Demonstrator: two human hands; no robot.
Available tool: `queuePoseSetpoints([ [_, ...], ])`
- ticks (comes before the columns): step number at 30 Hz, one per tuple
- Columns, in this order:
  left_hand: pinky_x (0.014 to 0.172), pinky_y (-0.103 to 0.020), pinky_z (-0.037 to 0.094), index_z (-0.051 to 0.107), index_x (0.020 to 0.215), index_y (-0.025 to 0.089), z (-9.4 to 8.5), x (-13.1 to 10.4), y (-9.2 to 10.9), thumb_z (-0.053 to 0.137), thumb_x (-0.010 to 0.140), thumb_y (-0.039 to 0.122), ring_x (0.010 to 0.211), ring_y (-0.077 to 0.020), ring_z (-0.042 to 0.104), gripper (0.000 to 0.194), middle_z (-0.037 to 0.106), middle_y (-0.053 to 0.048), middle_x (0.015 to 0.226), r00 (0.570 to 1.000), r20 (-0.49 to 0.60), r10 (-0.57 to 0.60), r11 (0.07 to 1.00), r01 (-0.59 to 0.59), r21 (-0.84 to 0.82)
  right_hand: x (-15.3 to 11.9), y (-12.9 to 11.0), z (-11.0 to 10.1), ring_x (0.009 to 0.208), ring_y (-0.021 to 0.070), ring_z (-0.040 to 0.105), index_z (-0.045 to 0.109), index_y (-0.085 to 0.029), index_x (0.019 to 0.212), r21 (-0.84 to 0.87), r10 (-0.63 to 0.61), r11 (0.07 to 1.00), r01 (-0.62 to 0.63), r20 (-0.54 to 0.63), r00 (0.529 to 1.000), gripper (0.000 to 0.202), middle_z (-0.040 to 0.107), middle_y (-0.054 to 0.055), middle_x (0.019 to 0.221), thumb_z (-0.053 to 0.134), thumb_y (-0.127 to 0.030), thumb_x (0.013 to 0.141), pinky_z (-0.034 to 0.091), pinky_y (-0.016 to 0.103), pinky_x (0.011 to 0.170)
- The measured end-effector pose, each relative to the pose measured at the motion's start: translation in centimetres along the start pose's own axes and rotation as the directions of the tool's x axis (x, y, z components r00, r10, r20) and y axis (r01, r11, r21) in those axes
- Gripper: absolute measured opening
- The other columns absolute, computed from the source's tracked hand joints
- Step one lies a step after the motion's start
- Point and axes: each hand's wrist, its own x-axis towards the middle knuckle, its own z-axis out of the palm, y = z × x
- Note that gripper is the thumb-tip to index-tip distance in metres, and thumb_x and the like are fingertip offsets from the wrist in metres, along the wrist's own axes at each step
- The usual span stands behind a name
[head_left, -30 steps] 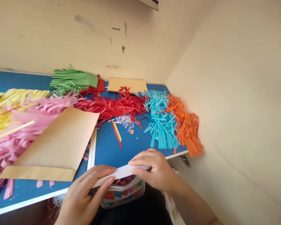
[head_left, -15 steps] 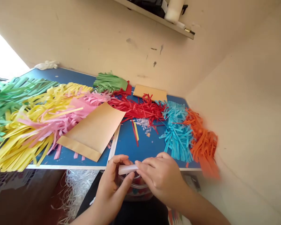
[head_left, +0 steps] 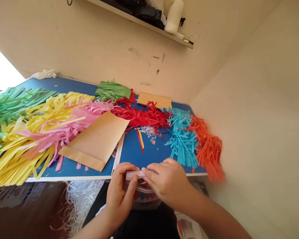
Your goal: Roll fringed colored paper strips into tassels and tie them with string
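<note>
At the near edge of the table (head_left: 72, 87), just over the lap, the white paper strip (head_left: 135, 174) now shows as a much shorter piece than 1 second ago, when it stretched long between the 2 hands; the hands have closed in toward each other, so by my reading the strip is being folded or rolled up small. The left hand (head_left: 121, 194) grasps the strip's left end, thumb on top and fingers curled beneath, wrist bent upward. The right hand (head_left: 165, 181) pinches the right end with its fingertips, palm down, forearm running in from the lower right. Directly under both hands sits a clear container (head_left: 144, 199) with coloured bits inside. Beyond them on the table lie a brown envelope (head_left: 97, 141), red strips (head_left: 142, 116), blue strips (head_left: 183, 139) and orange strips (head_left: 209, 147), with pink and yellow strips (head_left: 35, 132) spread to the left.
</note>
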Motion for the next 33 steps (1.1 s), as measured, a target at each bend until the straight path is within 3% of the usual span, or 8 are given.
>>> queuePoseSetpoints([
  [6, 0.069, -0.027, 0.050, 0.059, 0.098, 0.022, -0.1, 1.1, -0.9, 0.048, 0.095, 0.021, 0.076, -0.0149, 0.064, 0.011, 0.067, -0.002, 0.084, 0.963, 0.127, 0.237, 0.917, -0.265, 0.298, -0.1, 0.6, -0.1, 0.068, 0.0161, 0.063, 0.069, -0.016, 0.094, 0.018, -0.037, 0.999, 0.036, 0.060, 0.998, 0.019, 0.070, 0.004, 0.075, 0.051, -0.020, 0.098, 0.032, 0.031, 0.062],
  [12, 0.073, -0.034, 0.036, 0.065, 0.077, 0.024, -1.0, 3.9, -1.1, 0.060, 0.090, 0.030, 0.067, -0.0177, 0.060, 0.015, 0.070, 0.002, 0.069, 0.792, 0.313, 0.525, 0.505, -0.585, 0.634, -0.2, 3.6, -0.5, 0.083, 0.0147, 0.069, 0.074, -0.019, 0.092, 0.281, 0.004, 0.959, -0.033, 0.104, 0.995, 0.012, 0.076, 0.002, 0.092, 0.062, -0.021, 0.094, 0.043, 0.023, 0.067],
  [17, 0.075, -0.041, 0.038, 0.068, 0.081, 0.018, 0.2, 5.3, 1.1, 0.045, 0.092, 0.055, 0.059, -0.0222, 0.056, 0.045, 0.060, -0.003, 0.060, 0.558, 0.660, 0.502, 0.219, -0.821, 0.528, -0.6, 4.4, -0.2, 0.079, 0.0159, 0.069, 0.075, -0.017, 0.081, 0.409, 0.113, 0.902, -0.139, 0.087, 0.990, 0.006, 0.075, 0.002, 0.083, 0.071, -0.017, 0.086, 0.047, 0.022, 0.070],
  [20, 0.062, -0.037, 0.037, 0.068, 0.080, 0.015, 0.4, 5.8, 1.6, 0.049, 0.094, 0.041, 0.050, -0.0199, 0.054, 0.035, 0.056, -0.001, 0.055, 0.475, 0.717, 0.511, 0.122, -0.865, 0.487, -2.6, 4.3, 1.4, 0.082, 0.0154, 0.070, 0.073, -0.019, 0.096, 0.643, 0.356, 0.702, -0.306, 0.056, 0.933, 0.012, 0.075, 0.001, 0.091, 0.071, -0.027, 0.087, 0.050, 0.023, 0.073],
  [23, 0.070, -0.038, 0.044, 0.070, 0.097, 0.011, 0.1, 6.3, 1.5, 0.050, 0.094, 0.025, 0.050, -0.0194, 0.058, 0.025, 0.057, 0.000, 0.055, 0.466, 0.712, 0.525, 0.074, -0.859, 0.507, -5.0, 3.3, 4.4, 0.078, 0.0169, 0.067, 0.066, -0.018, 0.109, 0.754, 0.604, 0.490, -0.437, 0.068, 0.794, 0.042, 0.073, 0.002, 0.092, 0.077, -0.045, 0.079, 0.050, 0.024, 0.068],
  [25, 0.071, -0.039, 0.047, 0.068, 0.111, 0.009, 0.1, 6.7, 1.5, 0.048, 0.094, 0.021, 0.052, -0.0200, 0.060, 0.029, 0.057, 0.000, 0.056, 0.437, 0.754, 0.491, 0.070, -0.882, 0.465, -6.0, 2.3, 6.3, 0.070, 0.0154, 0.062, 0.065, -0.017, 0.101, 0.739, 0.649, 0.477, -0.476, 0.069, 0.757, 0.044, 0.070, 0.000, 0.082, 0.081, -0.049, 0.074, 0.046, 0.023, 0.062],
  [29, 0.047, -0.031, 0.039, 0.052, 0.136, 0.014, 0.8, 7.1, 1.7, 0.041, 0.097, 0.022, 0.049, -0.0179, 0.060, 0.041, 0.063, 0.001, 0.065, 0.358, 0.861, 0.361, 0.189, -0.932, 0.309, -6.1, 1.0, 7.9, 0.057, 0.0102, 0.049, 0.056, -0.018, 0.080, 0.702, 0.615, 0.562, -0.437, -0.001, 0.789, 0.037, 0.057, -0.005, 0.067, 0.078, -0.048, 0.078, 0.034, 0.021, 0.054],
  [33, 0.045, -0.028, 0.039, 0.053, 0.135, 0.022, 1.3, 7.3, 1.9, 0.033, 0.102, 0.034, 0.046, -0.0140, 0.060, 0.040, 0.066, 0.004, 0.066, 0.415, 0.817, 0.400, 0.345, -0.894, 0.286, -5.9, 1.0, 7.6, 0.057, 0.0105, 0.048, 0.050, -0.019, 0.077, 0.671, 0.556, 0.642, -0.370, -0.076, 0.828, 0.041, 0.054, -0.005, 0.067, 0.073, -0.052, 0.082, 0.031, 0.021, 0.053],
])
